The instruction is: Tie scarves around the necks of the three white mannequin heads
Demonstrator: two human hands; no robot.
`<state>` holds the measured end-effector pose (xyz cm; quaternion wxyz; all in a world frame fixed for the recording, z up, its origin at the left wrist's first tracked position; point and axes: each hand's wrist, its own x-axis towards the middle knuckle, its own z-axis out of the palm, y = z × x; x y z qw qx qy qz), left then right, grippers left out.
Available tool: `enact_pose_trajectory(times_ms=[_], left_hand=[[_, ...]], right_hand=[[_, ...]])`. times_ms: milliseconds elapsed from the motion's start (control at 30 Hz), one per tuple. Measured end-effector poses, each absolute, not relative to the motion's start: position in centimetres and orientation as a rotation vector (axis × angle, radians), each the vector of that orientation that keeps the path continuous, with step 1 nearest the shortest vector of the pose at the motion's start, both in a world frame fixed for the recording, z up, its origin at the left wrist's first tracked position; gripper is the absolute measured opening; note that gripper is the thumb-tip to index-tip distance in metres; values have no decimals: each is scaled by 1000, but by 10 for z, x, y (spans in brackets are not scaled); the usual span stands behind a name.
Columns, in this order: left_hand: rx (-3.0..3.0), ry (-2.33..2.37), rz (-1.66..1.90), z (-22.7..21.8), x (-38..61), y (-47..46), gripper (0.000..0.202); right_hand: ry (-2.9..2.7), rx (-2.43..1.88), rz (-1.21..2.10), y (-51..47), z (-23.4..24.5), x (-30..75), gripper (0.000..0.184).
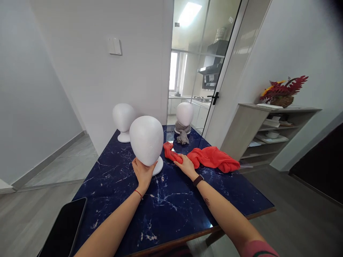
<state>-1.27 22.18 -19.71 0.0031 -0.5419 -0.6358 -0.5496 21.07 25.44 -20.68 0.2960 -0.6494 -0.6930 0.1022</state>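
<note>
A white, featureless mannequin head (147,138) stands on a round base near the middle of the table. My left hand (144,174) is closed around its neck, just under the chin. Right of it, a bright red scarf (214,157) lies bunched in a long strip. My right hand (187,166) grips the scarf toward its left end, fingers curled over the cloth. Behind stand a second bare white mannequin head (124,117) at the left and a third mannequin head (184,113) with a grey scarf (183,135) wrapped round its neck.
All of this rests on a dark blue marbled table (160,217) with a wooden edge. A black phone (64,228) lies at the table's left front corner. A glass door (193,71) is behind, and a shelf unit (249,121) stands at the right.
</note>
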Motion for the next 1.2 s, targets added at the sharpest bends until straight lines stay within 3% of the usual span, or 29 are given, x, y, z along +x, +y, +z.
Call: enact_pose_trajectory(times_ms=[233,400,1200], left_hand=[[-1739,-1919,-1674,-193,-9,220,83],[-1688,-1952,-1660,-193,-11,221,78],[-1684,-2073,-1546,-203,-15,224,93]], right_hand=[[-1934,-1584,317,257,-212,209,56],[-1927,-1578,327,261,-215,208,53],[-1840,-1361,382,264,-225,214,43]])
